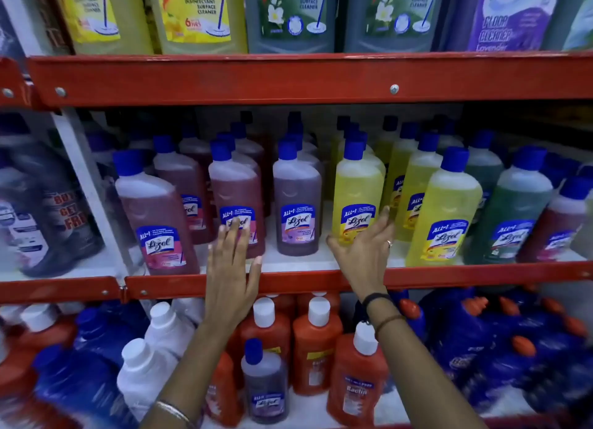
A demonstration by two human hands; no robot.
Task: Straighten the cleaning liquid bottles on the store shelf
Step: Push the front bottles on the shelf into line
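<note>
The middle shelf (321, 279) holds rows of blue-capped cleaner bottles. My left hand (232, 268) is open, its fingertips resting on the label of a pink bottle (236, 191). My right hand (364, 252) is open too, fingers spread around the lower part of a yellow bottle (357, 188), touching its label. Between them stands a purple bottle (296, 197), upright. Further left, another pink bottle (157, 217) leans left at the shelf front. To the right, a second yellow bottle (444, 210) tilts right.
Green bottles (513, 210) fill the right of the middle shelf. Large yellow, green and purple cleaner jugs (288, 15) stand on the top shelf. On the bottom shelf are orange bottles (316, 342), white bottles (160, 332) and blue wrapped packs (500, 348). A white upright post (86, 178) divides the shelving.
</note>
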